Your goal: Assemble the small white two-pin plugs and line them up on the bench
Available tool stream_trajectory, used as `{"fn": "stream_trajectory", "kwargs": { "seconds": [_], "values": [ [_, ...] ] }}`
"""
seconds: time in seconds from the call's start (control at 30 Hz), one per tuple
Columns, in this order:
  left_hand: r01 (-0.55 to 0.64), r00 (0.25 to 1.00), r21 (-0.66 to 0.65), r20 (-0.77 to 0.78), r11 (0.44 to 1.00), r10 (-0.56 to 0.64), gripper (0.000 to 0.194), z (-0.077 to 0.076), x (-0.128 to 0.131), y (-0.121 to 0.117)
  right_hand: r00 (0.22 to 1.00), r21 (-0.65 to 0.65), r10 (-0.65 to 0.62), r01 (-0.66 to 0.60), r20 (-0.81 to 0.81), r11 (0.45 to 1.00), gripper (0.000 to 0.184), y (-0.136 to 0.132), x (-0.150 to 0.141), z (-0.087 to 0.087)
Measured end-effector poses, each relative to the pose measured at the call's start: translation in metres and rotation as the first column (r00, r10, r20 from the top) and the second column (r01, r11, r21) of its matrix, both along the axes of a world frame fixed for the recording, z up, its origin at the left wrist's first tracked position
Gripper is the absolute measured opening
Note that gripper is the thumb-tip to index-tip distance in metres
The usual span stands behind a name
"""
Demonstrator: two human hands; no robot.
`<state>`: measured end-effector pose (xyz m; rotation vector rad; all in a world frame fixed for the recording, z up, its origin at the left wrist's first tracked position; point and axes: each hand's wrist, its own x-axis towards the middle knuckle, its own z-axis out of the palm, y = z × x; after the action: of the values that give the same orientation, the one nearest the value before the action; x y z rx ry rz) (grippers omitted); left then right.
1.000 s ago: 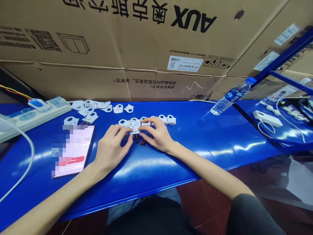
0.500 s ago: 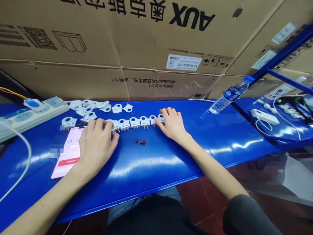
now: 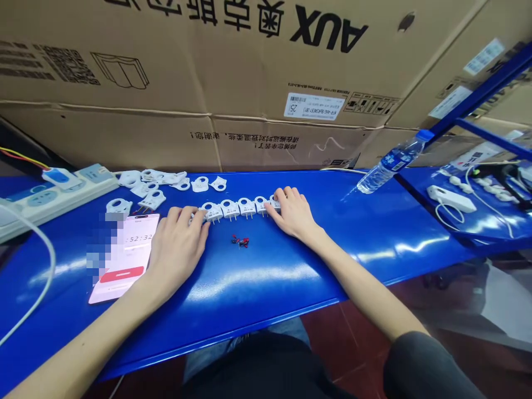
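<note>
White plastic plugs with ring-shaped tops and metal prongs (image 3: 246, 208) form a row on the glossy blue surface (image 3: 257, 282), between both hands. At the row's nine o'clock end curls the bare left hand (image 3: 179, 239), a small red-and-black cluster (image 3: 240, 241) lies at six o'clock, and the bare right hand (image 3: 293, 211) covers the three o'clock end; whether either hand's bent fingers clamp a plug, I cannot tell.
</note>
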<state>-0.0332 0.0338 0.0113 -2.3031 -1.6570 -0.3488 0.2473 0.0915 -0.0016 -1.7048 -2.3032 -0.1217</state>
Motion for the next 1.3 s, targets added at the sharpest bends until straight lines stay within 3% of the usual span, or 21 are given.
{"fn": "stream_trajectory", "kwargs": {
  "seconds": [0.23,0.57,0.97,1.3],
  "values": [
    [-0.011,0.999,-0.067,0.044,0.998,0.013,0.038,0.001,-0.004,0.001,0.998,0.037,0.042,-0.041,-0.05,0.998,0.04,0.001,-0.001,-0.005],
    [0.019,1.0,-0.009,0.024,1.0,-0.019,0.042,-0.005,-0.007,0.006,0.993,0.067,0.095,-0.09,-0.075,0.994,0.038,0.003,-0.003,-0.008],
    [-0.007,0.998,-0.059,0.069,0.998,0.011,0.042,-0.002,-0.01,0.005,0.947,0.056,0.291,-0.286,-0.137,0.957,0.037,0.006,0.001,-0.007],
    [0.062,0.993,0.04,0.095,0.997,-0.065,0.043,-0.002,0.007,0.004,0.946,0.001,0.302,-0.304,-0.12,0.953,0.034,0.008,0.001,-0.006]
  ]
}}
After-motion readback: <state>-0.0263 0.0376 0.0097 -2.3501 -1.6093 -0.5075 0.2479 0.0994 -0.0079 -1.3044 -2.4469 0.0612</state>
